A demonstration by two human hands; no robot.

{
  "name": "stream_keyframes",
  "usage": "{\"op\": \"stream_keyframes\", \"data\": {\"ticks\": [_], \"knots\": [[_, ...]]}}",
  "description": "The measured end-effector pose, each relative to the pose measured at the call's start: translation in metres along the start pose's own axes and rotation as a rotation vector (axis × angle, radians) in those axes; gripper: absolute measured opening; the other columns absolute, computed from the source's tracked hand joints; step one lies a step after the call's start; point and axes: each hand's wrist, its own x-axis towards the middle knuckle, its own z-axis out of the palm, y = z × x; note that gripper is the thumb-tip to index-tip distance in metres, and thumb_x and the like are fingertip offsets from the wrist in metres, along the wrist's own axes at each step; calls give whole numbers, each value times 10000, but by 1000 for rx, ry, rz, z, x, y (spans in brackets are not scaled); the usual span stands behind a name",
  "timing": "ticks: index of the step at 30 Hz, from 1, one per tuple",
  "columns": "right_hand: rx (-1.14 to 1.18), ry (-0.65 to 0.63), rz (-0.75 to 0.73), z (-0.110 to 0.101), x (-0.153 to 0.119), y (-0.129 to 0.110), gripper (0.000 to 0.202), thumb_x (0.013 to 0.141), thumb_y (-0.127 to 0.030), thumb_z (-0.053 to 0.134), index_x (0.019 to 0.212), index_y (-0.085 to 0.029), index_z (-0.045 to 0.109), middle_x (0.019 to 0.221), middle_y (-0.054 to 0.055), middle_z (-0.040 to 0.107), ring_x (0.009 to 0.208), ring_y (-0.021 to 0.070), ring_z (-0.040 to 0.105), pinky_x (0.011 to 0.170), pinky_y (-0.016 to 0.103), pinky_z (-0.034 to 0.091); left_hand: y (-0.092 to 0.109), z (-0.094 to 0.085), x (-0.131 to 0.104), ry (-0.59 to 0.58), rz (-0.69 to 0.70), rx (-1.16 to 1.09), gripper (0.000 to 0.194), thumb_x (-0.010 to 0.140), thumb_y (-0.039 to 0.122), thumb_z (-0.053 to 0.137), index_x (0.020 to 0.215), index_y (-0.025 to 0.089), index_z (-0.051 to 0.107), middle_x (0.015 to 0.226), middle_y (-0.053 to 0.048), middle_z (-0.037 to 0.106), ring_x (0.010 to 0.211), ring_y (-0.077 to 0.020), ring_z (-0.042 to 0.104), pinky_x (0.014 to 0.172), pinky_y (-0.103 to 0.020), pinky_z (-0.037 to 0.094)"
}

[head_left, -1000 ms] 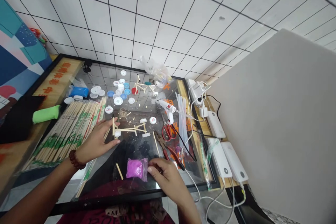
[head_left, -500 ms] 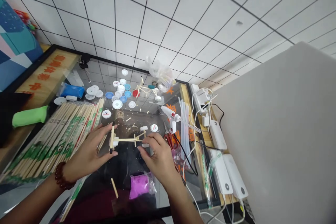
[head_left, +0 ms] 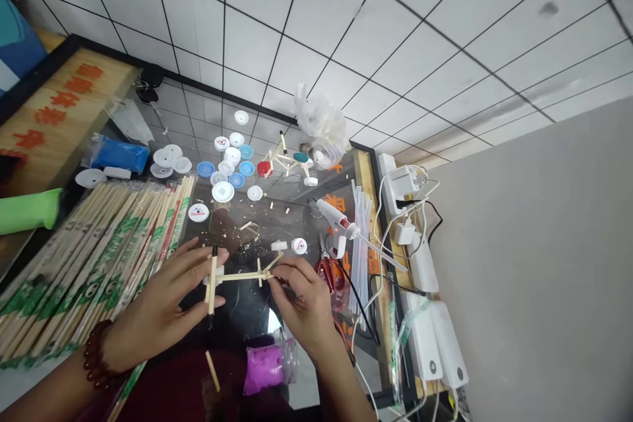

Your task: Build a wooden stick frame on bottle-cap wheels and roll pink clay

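Chopsticks (head_left: 89,264) left, stick frame (head_left: 240,276) between, glue gun (head_left: 330,212) right

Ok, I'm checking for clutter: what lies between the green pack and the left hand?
In the head view, wrapped sticks with green printing lie between the green pack and the left hand.

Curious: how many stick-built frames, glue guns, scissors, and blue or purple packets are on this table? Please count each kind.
Stick-built frames: 2
Glue gun: 1
Scissors: 1
Blue packet: 1
Purple packet: 1
Total: 6
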Motion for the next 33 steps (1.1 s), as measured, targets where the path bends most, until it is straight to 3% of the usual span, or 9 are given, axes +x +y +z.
{"op": "stream_keyframes", "data": {"ticks": [5, 11, 24, 33], "knots": [[48, -12, 16, 1, -1, 1, 148, 960, -114, 651, 1022, -229, 721, 976, 48, 758, 887, 146, 744, 802, 240, 614, -1, 0, 0, -40, 22, 31, 668, 967, 227, 658, 1567, 375, 404, 1429, -19, 629, 1467, -261, 503, 1266, -486, 395], [56, -2, 33, 0, -2, 0, 136, 954, -115, 658, 1000, -226, 723, 960, 45, 758, 879, 145, 744, 797, 235, 603, -1, 1, 1, -10, 55, 49, 654, 978, 255, 643, 1576, 359, 399, 1407, -42, 642, 1420, -259, 557, 1217, -472, 457], [92, 14, 74, 4, -4, -2, 90, 963, -152, 661, 1005, -222, 699, 955, 54, 755, 883, 167, 733, 791, 283, 601, -2, 1, 5, 41, 82, -7, 676, 965, 265, 662, 1579, 387, 405, 1408, -22, 687, 1331, -245, 642, 1265, -509, 410], [67, 39, 63, 3, -5, -1, 76, 950, -192, 700, 1024, -212, 697, 981, 75, 765, 916, 186, 742, 795, 298, 613, -2, 3, 3, 20, -40, 14, 722, 970, 383, 628, 1624, 408, 325, 1461, -58, 659, 1363, -342, 622, 1129, -573, 546]]}}
